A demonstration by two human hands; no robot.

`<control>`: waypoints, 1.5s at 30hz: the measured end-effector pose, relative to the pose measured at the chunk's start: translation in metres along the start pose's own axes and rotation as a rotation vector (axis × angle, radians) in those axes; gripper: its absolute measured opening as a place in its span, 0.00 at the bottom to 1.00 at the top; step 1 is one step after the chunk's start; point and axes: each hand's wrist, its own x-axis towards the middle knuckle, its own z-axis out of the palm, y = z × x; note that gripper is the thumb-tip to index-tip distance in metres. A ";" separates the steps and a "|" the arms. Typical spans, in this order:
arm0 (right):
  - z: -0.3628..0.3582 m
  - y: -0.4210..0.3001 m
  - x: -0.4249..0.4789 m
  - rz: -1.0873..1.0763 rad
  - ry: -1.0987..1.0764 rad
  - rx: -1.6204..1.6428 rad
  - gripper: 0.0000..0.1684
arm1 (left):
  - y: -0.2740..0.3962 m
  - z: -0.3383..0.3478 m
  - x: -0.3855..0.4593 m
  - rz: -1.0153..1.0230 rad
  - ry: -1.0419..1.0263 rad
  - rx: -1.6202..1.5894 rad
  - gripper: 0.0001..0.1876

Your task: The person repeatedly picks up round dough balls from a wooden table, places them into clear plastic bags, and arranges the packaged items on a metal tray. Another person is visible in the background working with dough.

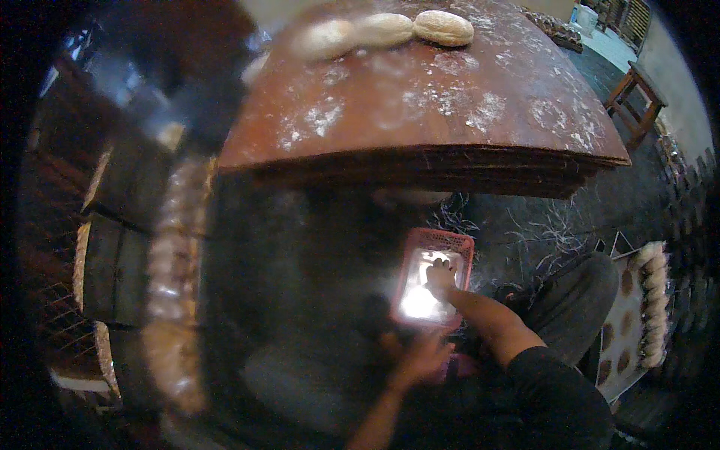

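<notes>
A red perforated plastic basket (469, 247) stands low before me, with a shiny, glaring sheet (419, 301) inside it. My right hand (441, 277) reaches into the basket over this sheet, fingertips against or just above it; whether it grips anything cannot be seen. Just below the near end of the basket is my left hand (424, 355), blurred, its fingers near the rim. A pink item (464, 365) lies beside that hand, partly hidden.
Ahead is a stack of reddish-brown boards (394, 121) dusted with flour, bearing floury dough loaves (444, 28). Wrapped, rounded goods (169, 281) line the left. To the right are a twisted bundle (653, 304) beside a spotted panel (619, 332), and a wooden stool (638, 101). Pale strands litter the floor.
</notes>
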 end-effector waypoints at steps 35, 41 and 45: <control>-0.397 -0.036 -0.154 -0.712 0.094 0.788 0.27 | 0.148 -0.061 0.035 0.498 0.447 -1.377 0.30; -0.511 0.021 -0.054 -0.331 0.665 0.707 0.19 | 0.089 -0.119 0.022 0.574 0.608 -1.894 0.22; -0.537 0.066 0.075 0.042 0.706 0.516 0.52 | 0.058 -0.097 0.046 0.416 0.508 -2.028 0.24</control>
